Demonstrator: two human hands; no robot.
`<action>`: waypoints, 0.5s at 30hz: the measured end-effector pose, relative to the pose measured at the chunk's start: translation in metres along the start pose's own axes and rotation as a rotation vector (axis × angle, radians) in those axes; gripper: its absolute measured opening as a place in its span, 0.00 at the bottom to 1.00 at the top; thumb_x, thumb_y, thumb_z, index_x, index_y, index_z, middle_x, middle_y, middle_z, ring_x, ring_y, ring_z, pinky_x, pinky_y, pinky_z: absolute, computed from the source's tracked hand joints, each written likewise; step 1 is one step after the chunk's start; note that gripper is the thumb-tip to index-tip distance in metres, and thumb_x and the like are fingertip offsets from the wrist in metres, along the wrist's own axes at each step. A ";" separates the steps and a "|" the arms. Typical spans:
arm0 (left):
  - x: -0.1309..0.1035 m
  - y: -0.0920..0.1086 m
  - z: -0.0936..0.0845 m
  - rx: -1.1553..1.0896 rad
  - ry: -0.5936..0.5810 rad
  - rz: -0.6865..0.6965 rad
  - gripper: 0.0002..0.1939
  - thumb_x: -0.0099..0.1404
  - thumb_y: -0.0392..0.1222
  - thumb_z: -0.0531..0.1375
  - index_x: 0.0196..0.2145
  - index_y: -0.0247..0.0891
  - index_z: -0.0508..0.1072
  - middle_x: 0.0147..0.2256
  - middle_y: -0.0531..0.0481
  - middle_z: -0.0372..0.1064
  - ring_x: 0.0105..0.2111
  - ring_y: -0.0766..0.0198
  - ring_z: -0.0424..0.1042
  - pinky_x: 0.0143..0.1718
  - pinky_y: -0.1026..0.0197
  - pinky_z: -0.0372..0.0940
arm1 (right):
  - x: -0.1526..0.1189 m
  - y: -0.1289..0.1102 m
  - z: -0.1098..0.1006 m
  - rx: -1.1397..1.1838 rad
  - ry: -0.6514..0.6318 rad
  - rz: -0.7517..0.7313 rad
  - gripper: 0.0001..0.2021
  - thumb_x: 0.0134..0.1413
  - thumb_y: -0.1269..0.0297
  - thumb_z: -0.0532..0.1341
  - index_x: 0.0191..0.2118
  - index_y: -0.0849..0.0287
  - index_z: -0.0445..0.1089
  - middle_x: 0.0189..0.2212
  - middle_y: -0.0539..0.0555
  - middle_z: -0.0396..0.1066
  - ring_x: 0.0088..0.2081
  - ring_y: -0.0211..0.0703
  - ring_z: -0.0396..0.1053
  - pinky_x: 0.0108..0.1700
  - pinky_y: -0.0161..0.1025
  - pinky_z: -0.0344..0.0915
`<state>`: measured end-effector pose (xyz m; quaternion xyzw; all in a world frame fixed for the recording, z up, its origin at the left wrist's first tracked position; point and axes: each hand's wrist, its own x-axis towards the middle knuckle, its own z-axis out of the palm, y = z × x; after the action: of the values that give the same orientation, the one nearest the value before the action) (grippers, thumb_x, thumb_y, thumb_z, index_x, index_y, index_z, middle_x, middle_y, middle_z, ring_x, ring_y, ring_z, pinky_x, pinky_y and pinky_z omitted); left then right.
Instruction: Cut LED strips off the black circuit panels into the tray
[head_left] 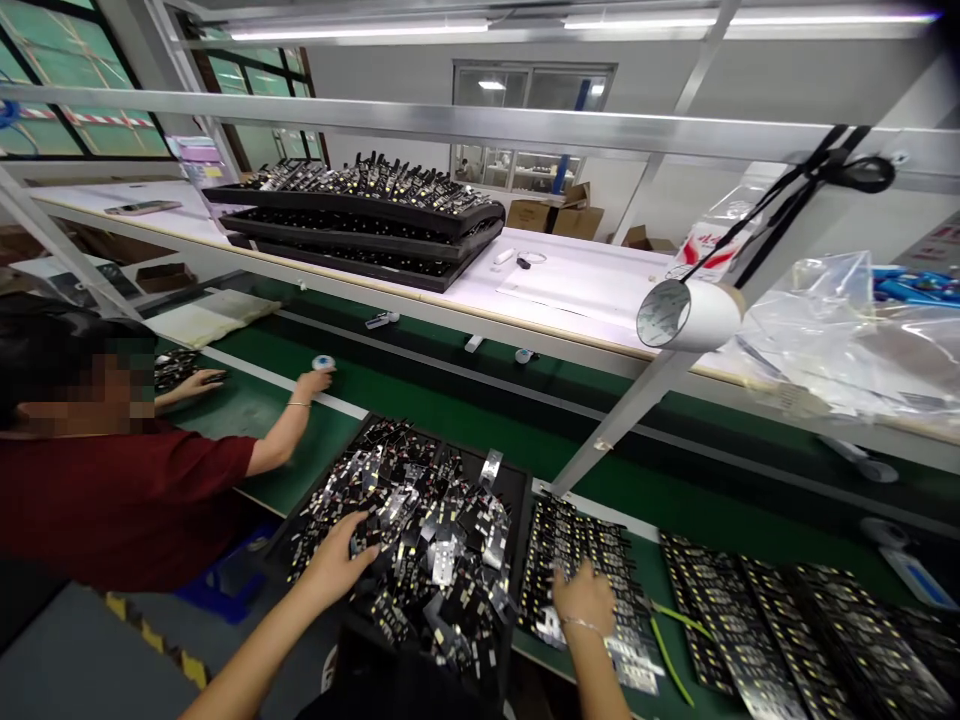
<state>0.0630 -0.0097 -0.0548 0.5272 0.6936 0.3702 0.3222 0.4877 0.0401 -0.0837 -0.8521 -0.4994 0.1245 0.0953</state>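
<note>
A black tray in front of me is heaped with small black and silver circuit boards. Over its left side is my left hand, thumb and forefinger apart, with nothing visible between them. To the right of the tray, panels of circuit boards with pale yellow squares lie in a row. My right hand rests on these panels with its fingers bent down around a board; the fingertips are partly hidden. Green-handled pliers lie just right of that hand.
More board panels cover the bench to the right. A co-worker in a red shirt reaches over the green belt on the left. Stacked black trays stand on the shelf above. A slanted metal post rises behind the panels.
</note>
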 end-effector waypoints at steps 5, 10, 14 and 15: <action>-0.054 -0.065 0.008 -0.184 0.007 -0.225 0.34 0.46 0.61 0.66 0.47 0.41 0.70 0.53 0.40 0.70 0.53 0.38 0.68 0.55 0.43 0.63 | 0.012 0.084 0.006 0.000 0.026 0.134 0.38 0.48 0.54 0.60 0.62 0.71 0.54 0.59 0.77 0.56 0.59 0.75 0.57 0.54 0.65 0.56; -0.067 -0.065 0.025 -0.466 -0.007 -0.322 0.35 0.40 0.64 0.69 0.42 0.41 0.72 0.49 0.41 0.73 0.50 0.41 0.72 0.55 0.45 0.65 | 0.027 0.111 0.002 0.140 0.035 0.057 0.30 0.50 0.66 0.54 0.60 0.71 0.59 0.52 0.71 0.67 0.55 0.60 0.66 0.56 0.49 0.60; -0.063 -0.038 0.032 -0.511 -0.068 -0.293 0.35 0.41 0.62 0.70 0.43 0.39 0.73 0.49 0.39 0.73 0.49 0.43 0.72 0.55 0.47 0.65 | 0.029 0.119 -0.009 0.303 0.066 0.095 0.30 0.48 0.58 0.56 0.56 0.69 0.64 0.47 0.68 0.73 0.49 0.60 0.71 0.51 0.49 0.65; -0.062 -0.032 0.034 -0.509 -0.091 -0.284 0.34 0.42 0.61 0.70 0.44 0.39 0.73 0.50 0.39 0.72 0.50 0.43 0.72 0.54 0.47 0.65 | 0.027 0.120 -0.011 0.346 0.075 0.114 0.31 0.46 0.54 0.58 0.54 0.68 0.66 0.44 0.67 0.74 0.47 0.61 0.72 0.49 0.49 0.66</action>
<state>0.0902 -0.0694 -0.0962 0.3433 0.6299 0.4596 0.5236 0.6033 0.0053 -0.1104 -0.8540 -0.4174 0.1817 0.2517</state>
